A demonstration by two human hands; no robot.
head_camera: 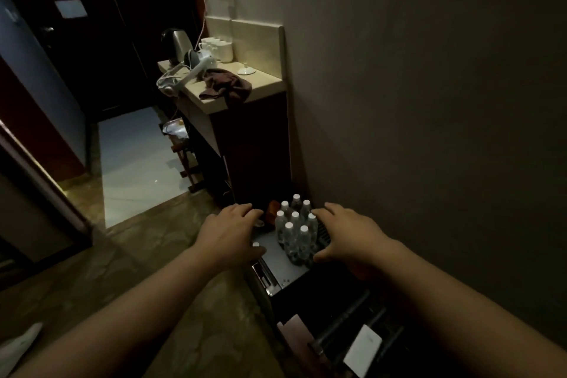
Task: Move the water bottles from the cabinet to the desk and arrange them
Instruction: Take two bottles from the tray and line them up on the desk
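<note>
- The wall point(429, 101) fills the right side of the view, and a dark cabinet point(254, 147) with a pale worktop point(208, 101) stands against it.
- On the worktop, a kettle point(176, 43) sits at the far left corner, white cups point(216, 47) line the back edge, a white hair dryer point(196, 66) lies toward the left edge, and a brown cloth point(227, 87) hangs over the front edge.
- A low grey surface point(276, 267) sits nearer the camera, beside the wall.
- The left hand point(231, 235) hovers over the left edge of that surface, fingers spread wide, gripping nothing.
- The right hand point(343, 235) is at the right of the cluster, fingers opened wide; whether it touches a bottle cannot be told.
- The water bottles point(296, 232), white-capped and upright, stand packed together on the grey surface between the two hands.
- One more white cap point(255, 244) peeks out just beside the left thumb.
</note>
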